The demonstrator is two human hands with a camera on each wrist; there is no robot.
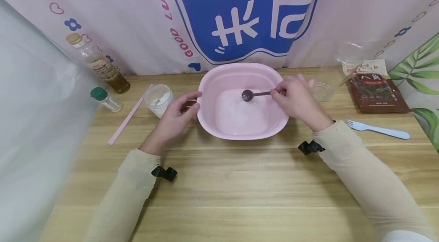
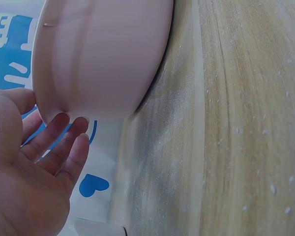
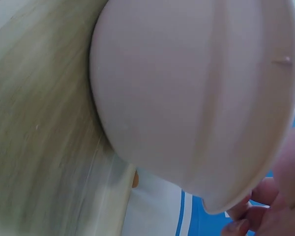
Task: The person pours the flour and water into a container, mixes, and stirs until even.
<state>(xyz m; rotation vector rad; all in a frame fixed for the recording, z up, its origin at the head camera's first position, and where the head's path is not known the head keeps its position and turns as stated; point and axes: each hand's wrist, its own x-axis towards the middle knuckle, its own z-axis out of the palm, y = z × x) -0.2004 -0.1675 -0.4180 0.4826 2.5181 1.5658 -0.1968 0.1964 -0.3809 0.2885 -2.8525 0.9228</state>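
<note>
A pink basin (image 1: 242,133) with whitish liquid in it sits on the wooden table. My left hand (image 1: 176,116) holds its left rim; in the left wrist view the thumb lies at the edge and fingertips (image 2: 64,118) meet the outer wall below it. Over the right side of the basin, my right hand (image 1: 295,99) pinches the handle of a dark brown measuring spoon (image 1: 247,95), whose round bowl is over the liquid. From the right wrist, the basin's outer wall (image 3: 152,88) fills most of the view and the spoon is hidden.
Left of the basin stand an open jar of white powder (image 1: 158,101), pink chopsticks (image 1: 130,115), a green-capped shaker (image 1: 106,100) and a bottle of amber liquid (image 1: 103,67). To the right are a clear container (image 1: 322,91), a brown packet (image 1: 377,93) and a light blue fork (image 1: 378,129).
</note>
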